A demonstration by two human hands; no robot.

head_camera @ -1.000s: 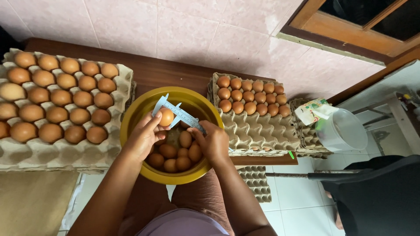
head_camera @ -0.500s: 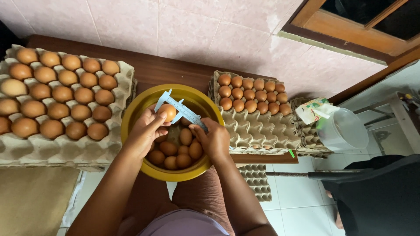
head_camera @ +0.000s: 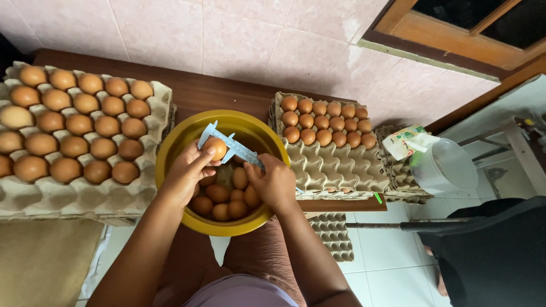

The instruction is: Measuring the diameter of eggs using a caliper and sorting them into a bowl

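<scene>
Brown egg (head_camera: 216,148) sits betw. the jaws of a light-blue caliper (head_camera: 230,146), held up over the yellow bowl (head_camera: 170,149), which stands at the front edge of the wooden table (head_camera: 205,91), mid-way along. Left hand (head_camera: 187,173) has fingers pinched on the egg. Right hand (head_camera: 276,183) has fingers curled tight on the caliper's beam end. More brown eggs (head_camera: 224,196) lie in the bowl bottom. Left end of table: big carton tray (head_camera: 153,170) w/ rows of eggs, front row bare. Right end: 2nd tray (head_camera: 335,167), eggs only in back rows. Just beyond it, at the right edge, a clear plastic container (head_camera: 446,165).
</scene>
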